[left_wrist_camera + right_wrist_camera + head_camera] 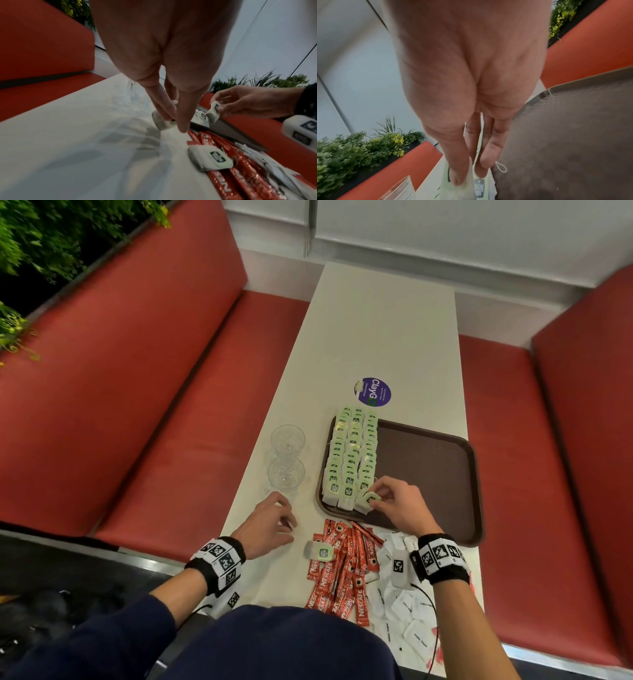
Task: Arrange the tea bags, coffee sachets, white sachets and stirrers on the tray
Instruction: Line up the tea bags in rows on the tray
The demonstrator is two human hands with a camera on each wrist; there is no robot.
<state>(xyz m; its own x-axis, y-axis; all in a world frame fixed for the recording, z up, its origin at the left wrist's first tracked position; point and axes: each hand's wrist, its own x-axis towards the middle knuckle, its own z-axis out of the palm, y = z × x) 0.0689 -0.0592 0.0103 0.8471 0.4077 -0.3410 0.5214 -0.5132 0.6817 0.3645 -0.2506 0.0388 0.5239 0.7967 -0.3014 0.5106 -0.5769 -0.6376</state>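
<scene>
A tea bag [368, 498] with a pale green tag sits pinched between the thumb and fingers [458, 174] of the right hand [399, 505], held at the near end of the third row of tea bags [351, 455] on the brown tray [445, 474]. Three rows of these bags fill the tray's left side, running from its far edge to its near edge; the rest of the tray floor is bare. A loop of white string [500, 167] hangs beside the fingers.

The left hand [270, 523] hovers over the table [383, 337], left of the tray's near corner. Its fingers [164, 106] are curled round another tea bag [163, 121], gripping it just above the table top.

One loose tea bag [320, 553] lies on the edge of a heap of red coffee sachets [342, 570] just in front of the tray. To their right is a scatter of white sachets [400, 604], partly hidden under the right wrist.

Two clear glasses [287, 457] stand on the table left of the tray, and a round purple sticker [373, 392] lies beyond it. Red benches [154, 388] flank the table.
</scene>
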